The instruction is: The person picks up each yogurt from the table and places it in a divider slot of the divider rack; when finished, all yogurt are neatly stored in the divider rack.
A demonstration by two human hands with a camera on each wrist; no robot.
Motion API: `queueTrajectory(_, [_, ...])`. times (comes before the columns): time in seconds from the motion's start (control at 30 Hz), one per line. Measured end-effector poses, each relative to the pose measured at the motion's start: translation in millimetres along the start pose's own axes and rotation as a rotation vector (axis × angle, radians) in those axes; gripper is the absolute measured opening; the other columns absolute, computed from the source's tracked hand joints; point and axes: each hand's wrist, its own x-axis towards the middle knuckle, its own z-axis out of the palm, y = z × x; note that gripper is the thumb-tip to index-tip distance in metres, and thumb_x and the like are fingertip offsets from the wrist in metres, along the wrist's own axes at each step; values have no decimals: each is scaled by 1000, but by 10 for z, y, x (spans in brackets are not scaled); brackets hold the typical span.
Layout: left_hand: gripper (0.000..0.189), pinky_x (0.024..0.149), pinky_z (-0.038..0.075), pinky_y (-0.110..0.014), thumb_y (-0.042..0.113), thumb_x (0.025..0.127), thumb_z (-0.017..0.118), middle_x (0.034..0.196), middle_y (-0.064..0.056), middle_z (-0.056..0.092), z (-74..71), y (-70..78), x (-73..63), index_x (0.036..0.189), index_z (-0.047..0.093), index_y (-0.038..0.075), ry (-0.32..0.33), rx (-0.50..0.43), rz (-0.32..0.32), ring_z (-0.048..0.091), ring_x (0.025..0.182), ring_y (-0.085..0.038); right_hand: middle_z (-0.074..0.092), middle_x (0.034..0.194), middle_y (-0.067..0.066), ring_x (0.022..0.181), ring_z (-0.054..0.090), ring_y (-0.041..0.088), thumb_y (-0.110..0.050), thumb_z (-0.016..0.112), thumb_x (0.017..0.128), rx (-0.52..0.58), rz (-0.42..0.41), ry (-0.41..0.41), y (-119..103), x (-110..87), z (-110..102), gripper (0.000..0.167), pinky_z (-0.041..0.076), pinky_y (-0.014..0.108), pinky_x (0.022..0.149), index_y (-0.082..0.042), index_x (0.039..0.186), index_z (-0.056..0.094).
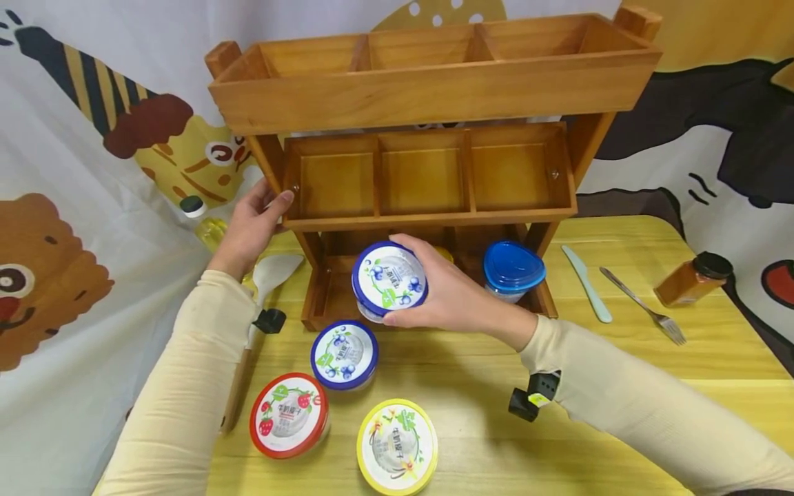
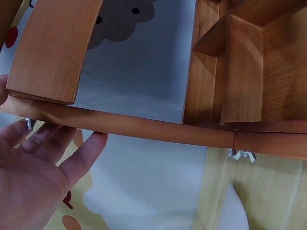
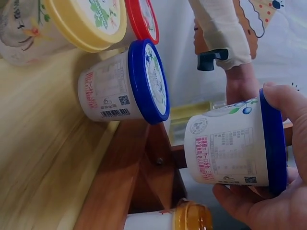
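Observation:
My right hand (image 1: 453,289) grips a blue-lidded blueberry yogurt tub (image 1: 389,279) by its rim, raised before the lower shelf of the wooden rack (image 1: 434,89). In the right wrist view, thumb and fingers go round the lid of this tub (image 3: 225,148). My left hand (image 1: 251,224) holds the rack's left side at the middle tier; in the left wrist view its fingers lie along the side rail (image 2: 144,127). A second blue-lidded tub (image 1: 344,355), a red-lidded strawberry tub (image 1: 289,415) and a yellow-lidded tub (image 1: 397,446) stand on the table in front.
A blue-lidded container (image 1: 513,269) sits at the right of the lower shelf. Right of the rack lie a pale knife (image 1: 586,284), a fork (image 1: 645,306) and a dark-capped spice jar (image 1: 693,279). An oil bottle (image 1: 207,224) and a white spatula (image 1: 273,275) are at the left.

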Motion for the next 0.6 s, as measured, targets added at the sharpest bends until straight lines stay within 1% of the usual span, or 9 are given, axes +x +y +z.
queueTrajectory(0.23, [59, 82, 49, -21, 43, 101, 50, 155, -8, 42, 5, -7, 4, 154, 31, 26, 9, 0, 10, 48, 131, -22, 41, 144, 5, 123, 49, 23, -40, 88, 70, -11, 37, -7, -6, 174, 107, 109, 47, 46, 101, -25, 155, 21])
queueTrajectory(0.47, [58, 81, 50, -21, 43, 102, 50, 153, -9, 44, 10, 2, 2, 154, 32, 26, 20, 10, 10, 51, 128, -23, 41, 143, 7, 120, 51, 23, -40, 88, 70, -38, 31, -6, 21, 350, 253, 110, 48, 44, 100, -20, 155, 21])
queueTrajectory(0.6, [58, 81, 50, -21, 42, 102, 50, 151, -10, 46, 14, 2, 1, 154, 32, 25, 23, 9, 9, 52, 127, -23, 41, 144, 10, 120, 51, 24, -39, 89, 69, -56, 44, -14, 36, 434, 344, 111, 47, 43, 100, -19, 155, 21])
